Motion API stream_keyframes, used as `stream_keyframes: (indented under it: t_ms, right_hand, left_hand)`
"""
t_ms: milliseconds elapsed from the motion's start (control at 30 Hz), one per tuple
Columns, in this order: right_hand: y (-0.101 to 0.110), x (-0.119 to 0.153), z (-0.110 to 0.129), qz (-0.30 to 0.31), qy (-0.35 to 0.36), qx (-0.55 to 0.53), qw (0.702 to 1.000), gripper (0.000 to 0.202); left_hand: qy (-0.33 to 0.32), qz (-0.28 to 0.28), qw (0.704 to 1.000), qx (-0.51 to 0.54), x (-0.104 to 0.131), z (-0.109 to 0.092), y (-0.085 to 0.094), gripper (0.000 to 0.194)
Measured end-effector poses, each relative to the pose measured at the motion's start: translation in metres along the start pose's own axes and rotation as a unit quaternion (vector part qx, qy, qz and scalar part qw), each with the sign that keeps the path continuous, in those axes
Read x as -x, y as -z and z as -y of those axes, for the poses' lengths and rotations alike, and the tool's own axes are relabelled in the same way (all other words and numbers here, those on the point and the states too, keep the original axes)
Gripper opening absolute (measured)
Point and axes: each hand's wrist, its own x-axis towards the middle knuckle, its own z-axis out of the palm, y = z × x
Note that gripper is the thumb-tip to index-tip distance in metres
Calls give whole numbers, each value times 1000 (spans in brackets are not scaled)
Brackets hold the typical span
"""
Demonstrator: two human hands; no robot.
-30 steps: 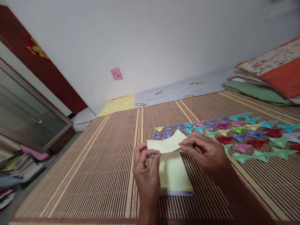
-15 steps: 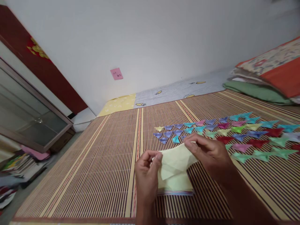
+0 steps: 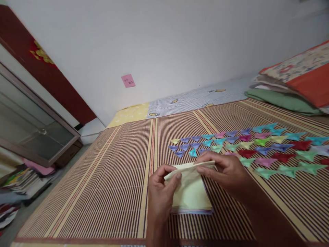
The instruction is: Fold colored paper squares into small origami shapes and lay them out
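Between my two hands is a pale yellow sheet of paper (image 3: 189, 168), bent into a narrow folded shape and held slightly above a stack of paper (image 3: 193, 199). The stack has pale yellow on top and bluish and pinkish edges below. My left hand (image 3: 163, 187) pinches the sheet's left end between thumb and fingers. At the other end, my right hand (image 3: 222, 171) has its thumb in front and its fingers behind the paper. Several small folded paper pieces (image 3: 264, 150) in many colours lie in rows beyond and to the right of my hands.
A striped bamboo mat (image 3: 115, 178) covers the bed. Pillows (image 3: 303, 79) and a green cushion (image 3: 282, 101) are piled at the back right. A pink note (image 3: 128, 81) is on the wall. Off the bed's left side stand a glass-fronted cabinet (image 3: 36, 123) and a pile of books (image 3: 22, 180).
The yellow sheet, earlier spread wider with a flap hanging down, is now a narrower folded strip. My right hand has moved down and left, closer to my left hand.
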Motion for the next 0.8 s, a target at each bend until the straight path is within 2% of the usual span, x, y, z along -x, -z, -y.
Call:
stream_keyframes:
  t_ms: [67,133,167,200,233,333,367,433,533,800]
  right_hand:
    - [-1,-1,0,-23,73,14,997,9]
    - [-4,-2,2,-82,141,42,986,15]
    - [-6,-3,2,-112,169,66,977,18]
    - [-9,-2,3,-134,194,92,967,19]
    - [-11,-2,4,-147,215,116,959,20]
    - [-19,-1,4,-135,261,165,941,20]
    - [-22,-1,4,-121,273,175,938,19]
    - [-26,-1,4,-94,292,190,933,20]
    - [-29,-1,4,-85,291,206,930,29]
    - [-31,-3,-3,-53,278,251,926,39]
  left_hand:
    - [-49,-79,995,-21,-2,2,0,22]
    - [-80,-179,980,-39,-3,4,0,25]
    - [-82,-207,974,-43,-3,4,-1,27]
    - [-76,-206,975,-39,-2,5,-3,30]
    - [-61,-176,982,-23,-1,5,-5,35]
    - [18,-19,995,91,3,3,-16,42]
    - [49,5,989,139,4,1,-20,39]
    - [79,-16,972,221,4,-3,-26,32]
    - [83,-52,955,280,2,-9,-28,30]
    - [64,-87,950,292,-2,-9,-22,30]
